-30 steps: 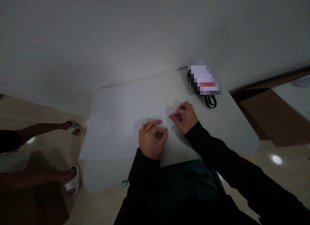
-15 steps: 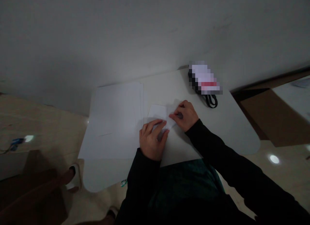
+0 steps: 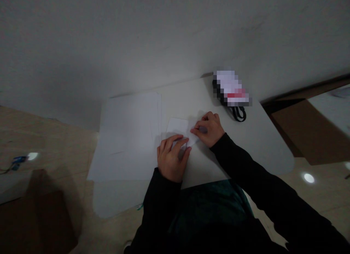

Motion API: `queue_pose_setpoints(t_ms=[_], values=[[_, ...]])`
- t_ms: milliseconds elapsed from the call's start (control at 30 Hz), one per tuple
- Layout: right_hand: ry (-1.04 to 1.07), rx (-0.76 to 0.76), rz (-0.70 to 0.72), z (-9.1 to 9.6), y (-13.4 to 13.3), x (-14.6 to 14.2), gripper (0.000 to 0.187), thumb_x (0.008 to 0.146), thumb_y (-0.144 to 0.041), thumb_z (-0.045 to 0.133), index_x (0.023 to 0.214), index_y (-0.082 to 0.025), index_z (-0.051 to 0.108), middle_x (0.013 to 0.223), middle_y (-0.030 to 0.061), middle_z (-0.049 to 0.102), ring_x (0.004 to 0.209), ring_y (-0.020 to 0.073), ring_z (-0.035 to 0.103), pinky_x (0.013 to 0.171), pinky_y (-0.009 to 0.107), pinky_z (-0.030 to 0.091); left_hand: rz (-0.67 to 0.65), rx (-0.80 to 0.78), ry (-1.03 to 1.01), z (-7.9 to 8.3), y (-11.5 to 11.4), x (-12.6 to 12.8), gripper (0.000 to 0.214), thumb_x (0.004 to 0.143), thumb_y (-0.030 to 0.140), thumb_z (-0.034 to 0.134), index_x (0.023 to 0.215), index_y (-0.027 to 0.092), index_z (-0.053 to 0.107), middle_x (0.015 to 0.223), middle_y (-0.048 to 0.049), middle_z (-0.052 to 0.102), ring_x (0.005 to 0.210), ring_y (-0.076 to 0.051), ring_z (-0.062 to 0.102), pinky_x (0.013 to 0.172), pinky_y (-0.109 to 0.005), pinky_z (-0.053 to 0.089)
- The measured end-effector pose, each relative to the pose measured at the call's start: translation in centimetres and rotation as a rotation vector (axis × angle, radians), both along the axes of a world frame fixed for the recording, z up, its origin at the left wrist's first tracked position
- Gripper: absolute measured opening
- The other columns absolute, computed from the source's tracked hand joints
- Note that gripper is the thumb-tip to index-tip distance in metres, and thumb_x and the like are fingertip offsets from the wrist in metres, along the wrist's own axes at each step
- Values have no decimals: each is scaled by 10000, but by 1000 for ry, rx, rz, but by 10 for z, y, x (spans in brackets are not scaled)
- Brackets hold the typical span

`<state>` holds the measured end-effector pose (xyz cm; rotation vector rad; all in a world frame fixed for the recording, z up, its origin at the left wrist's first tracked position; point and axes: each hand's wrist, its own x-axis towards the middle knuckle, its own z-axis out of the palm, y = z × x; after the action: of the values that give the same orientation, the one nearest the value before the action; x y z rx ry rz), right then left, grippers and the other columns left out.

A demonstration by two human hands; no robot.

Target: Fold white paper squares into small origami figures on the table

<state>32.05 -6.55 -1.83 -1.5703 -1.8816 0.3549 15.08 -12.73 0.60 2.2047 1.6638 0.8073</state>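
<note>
A small white piece of paper (image 3: 179, 125), apparently folded, lies on the white table in front of me. My left hand (image 3: 171, 157) rests at its near side, thumb and fingertips bent onto the paper and holding it. At the paper's right side, my right hand (image 3: 209, 129) pinches its edge between thumb and fingers. The fingertips of both hands are close together but apart. Part of the paper is hidden beneath my left fingers. To the left of my left hand is a stack of large white sheets (image 3: 128, 133).
The white table (image 3: 254, 137) stands against a grey wall (image 3: 136, 39). A blurred-out white and red item with a black strap (image 3: 239, 113) sits at its back right. Brown cardboard (image 3: 308, 133) is beyond the right edge. At lower left, a brown box (image 3: 41, 221) stands on the floor.
Both hands keep nearly the same places on the paper, with only slight finger shifts. A passing person's legs and shoe at lower left have mostly gone from view.
</note>
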Motion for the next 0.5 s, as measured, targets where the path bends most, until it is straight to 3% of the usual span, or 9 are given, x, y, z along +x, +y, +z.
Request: queue_pose_setpoints(t_ms=[500], values=[[-15, 39, -50, -2, -1, -4, 165, 688, -292, 726, 563, -211, 655, 795, 69, 423, 810, 240, 435, 776, 474, 433, 6, 28, 47, -2, -2, 1, 249, 836, 310, 621, 1082, 285, 657, 1167, -29, 641, 1020, -242, 548, 821, -410, 428]])
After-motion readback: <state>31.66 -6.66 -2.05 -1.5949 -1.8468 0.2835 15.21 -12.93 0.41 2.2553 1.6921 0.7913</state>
